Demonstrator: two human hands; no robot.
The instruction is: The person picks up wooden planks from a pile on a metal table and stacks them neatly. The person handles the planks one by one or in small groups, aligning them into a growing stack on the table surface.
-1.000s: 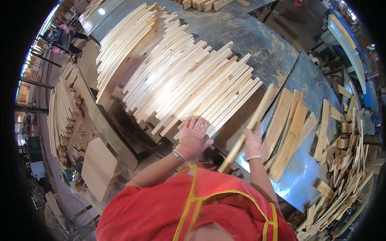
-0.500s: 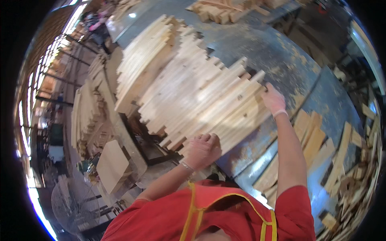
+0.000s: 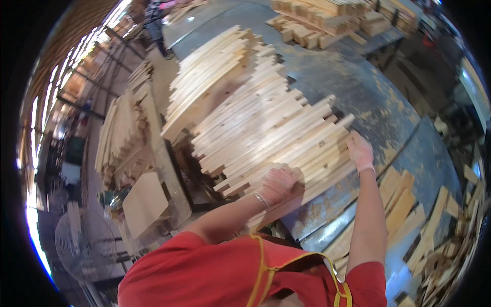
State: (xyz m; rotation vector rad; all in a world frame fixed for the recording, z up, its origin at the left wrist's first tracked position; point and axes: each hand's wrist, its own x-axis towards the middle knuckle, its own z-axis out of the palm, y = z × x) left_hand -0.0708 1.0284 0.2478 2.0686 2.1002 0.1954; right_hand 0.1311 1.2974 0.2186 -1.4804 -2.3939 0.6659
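- One view only, a head-worn fisheye that looks steeply down from above the person's shoulders.
- It faces forward over the red shirt [image 3: 215,271] onto the grey surface [image 3: 368,97] and the wooden slats [image 3: 266,133].
- Near: both forearms enter from the lower edge.
- Straight edges bend toward the dark round rim.

Off to the left, rough slats [image 3: 118,134] sit heaped on a side bench, a flat board [image 3: 144,203] just below them. Blocks [image 3: 327,19] are piled at the far table edge. Short planks [image 3: 396,204] lie lower right, offcuts [image 3: 450,250] scattered beyond. A fan [image 3: 82,245] stands lower left.
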